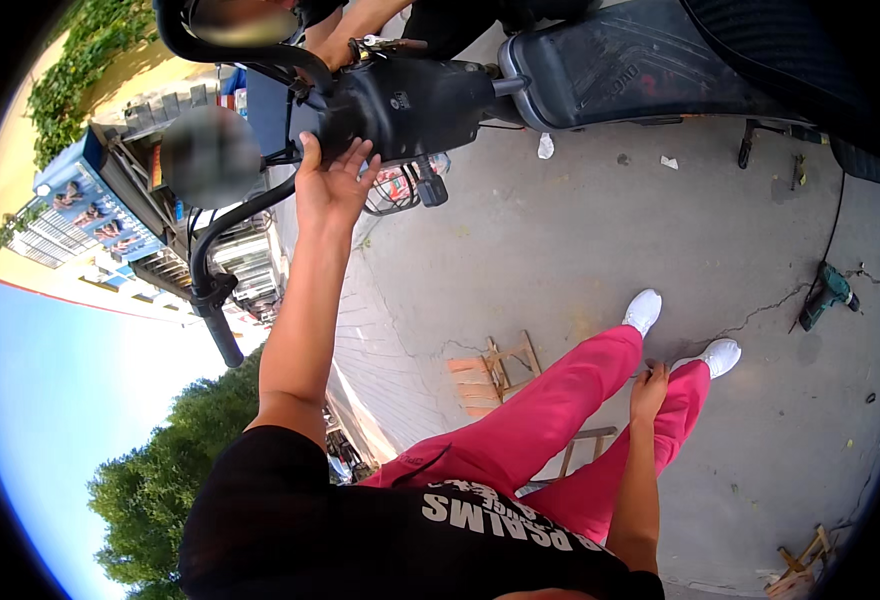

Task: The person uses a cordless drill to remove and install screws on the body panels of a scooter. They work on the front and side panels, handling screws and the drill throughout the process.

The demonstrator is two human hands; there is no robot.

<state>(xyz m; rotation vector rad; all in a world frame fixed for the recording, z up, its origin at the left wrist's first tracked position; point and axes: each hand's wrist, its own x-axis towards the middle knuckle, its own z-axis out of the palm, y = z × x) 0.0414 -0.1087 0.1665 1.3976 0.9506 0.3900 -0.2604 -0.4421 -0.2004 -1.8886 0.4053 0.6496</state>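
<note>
A dark electric scooter (410,105) stretches across the top, with a handlebar grip (222,335) and a round mirror (210,155) at the left and a ridged floor mat (600,70) at the right. Against the scooter's front panel rests my left hand (332,190), its fingers spread and nothing in it. My right hand (649,390) hangs low by my pink trouser leg (570,385), its fingers curled together; whether anything is between them is hidden. Beyond the panel, another person's arm (365,20) reaches to the scooter near some keys (380,43).
On the grey concrete lie a green cordless drill (832,296), a black cable (840,215) and scraps of white paper (546,146). A wooden folding stool (505,365) stands left of my legs, another (805,562) at the lower right. A wire basket (390,195) shows below the scooter's front.
</note>
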